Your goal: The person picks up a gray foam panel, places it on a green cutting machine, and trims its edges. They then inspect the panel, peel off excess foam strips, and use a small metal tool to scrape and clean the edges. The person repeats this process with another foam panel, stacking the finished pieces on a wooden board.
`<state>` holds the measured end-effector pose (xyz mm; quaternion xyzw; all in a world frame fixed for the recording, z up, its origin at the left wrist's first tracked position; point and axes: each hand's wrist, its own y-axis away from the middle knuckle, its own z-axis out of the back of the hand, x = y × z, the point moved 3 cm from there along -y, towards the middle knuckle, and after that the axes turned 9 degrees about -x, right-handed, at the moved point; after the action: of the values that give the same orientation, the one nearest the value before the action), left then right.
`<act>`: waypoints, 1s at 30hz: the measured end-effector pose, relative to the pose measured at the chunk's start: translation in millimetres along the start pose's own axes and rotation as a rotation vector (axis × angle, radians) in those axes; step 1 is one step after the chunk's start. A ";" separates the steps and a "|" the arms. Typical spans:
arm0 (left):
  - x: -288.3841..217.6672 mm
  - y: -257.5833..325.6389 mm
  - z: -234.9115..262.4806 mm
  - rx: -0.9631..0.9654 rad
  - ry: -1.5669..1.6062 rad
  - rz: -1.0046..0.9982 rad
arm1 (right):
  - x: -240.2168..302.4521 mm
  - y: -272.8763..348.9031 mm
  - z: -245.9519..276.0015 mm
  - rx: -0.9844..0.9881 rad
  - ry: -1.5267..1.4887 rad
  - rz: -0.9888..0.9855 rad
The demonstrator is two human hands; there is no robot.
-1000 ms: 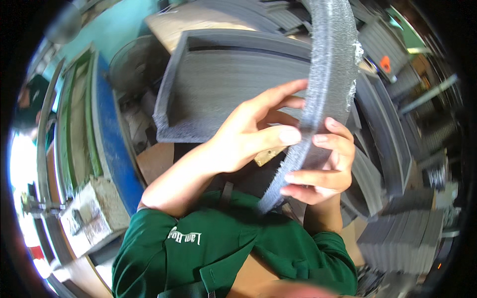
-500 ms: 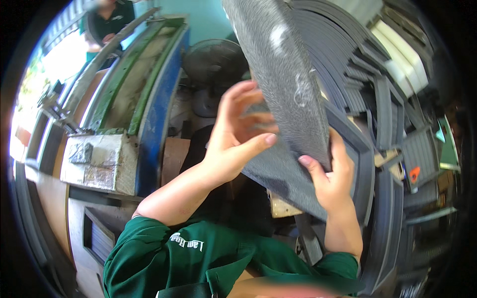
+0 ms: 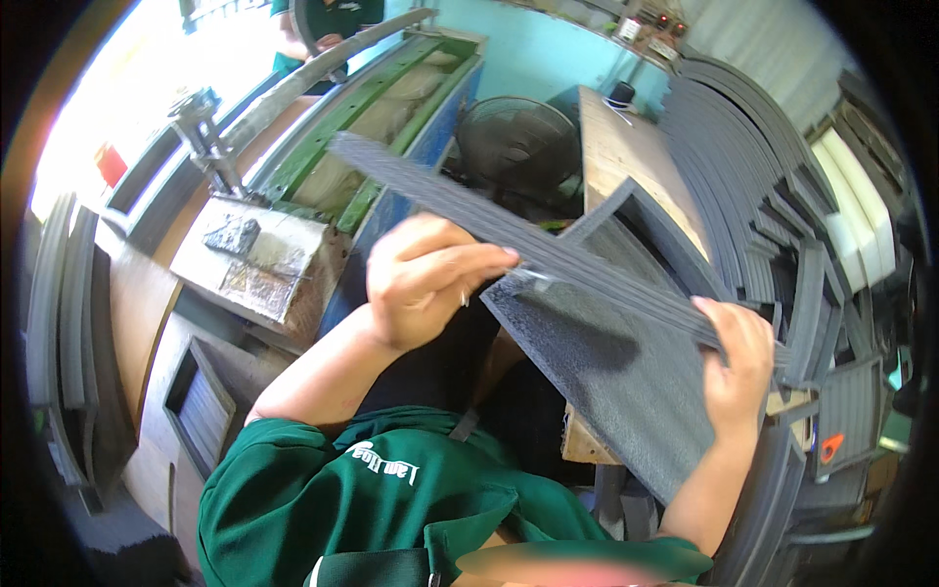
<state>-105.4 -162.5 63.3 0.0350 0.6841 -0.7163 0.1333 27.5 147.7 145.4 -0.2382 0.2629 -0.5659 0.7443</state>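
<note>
A dark grey, layered foam piece [image 3: 587, 259] is held up edge-on, slanting from upper left to lower right. My right hand [image 3: 738, 357] grips its lower right end, thumb on the near side. My left hand [image 3: 425, 284] is closed in a pinch at the near edge of the piece, about its middle. A small whitish, shiny bit shows by those fingertips, too blurred to name. Below the held piece lies a flat grey foam sheet [image 3: 626, 382], with a grey foam frame [image 3: 675, 230] standing up behind it.
Left stands a blue-sided machine with green rails [image 3: 293, 161] and a whitish block [image 3: 254, 269]. A fan [image 3: 518, 147] stands at the back, beside a wooden board [image 3: 626, 147]. Stacked grey foam strips [image 3: 743, 137] fill the right. Another person [image 3: 342, 24] is at far left.
The foam piece has turned from its broad face to its edge and tipped over leftward. My left hand has gone from spread fingers to a pinch; my right hand keeps its grip. The view has shifted.
</note>
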 end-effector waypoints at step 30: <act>176.3 -49.9 441.8 -0.258 -0.717 0.616 | 104.5 -184.8 -201.8 0.184 -0.271 0.190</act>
<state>-228.5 -623.4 98.0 -0.0300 0.6362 -0.5198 0.5694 -215.3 -10.5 102.2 -0.2170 0.1288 -0.4773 0.8417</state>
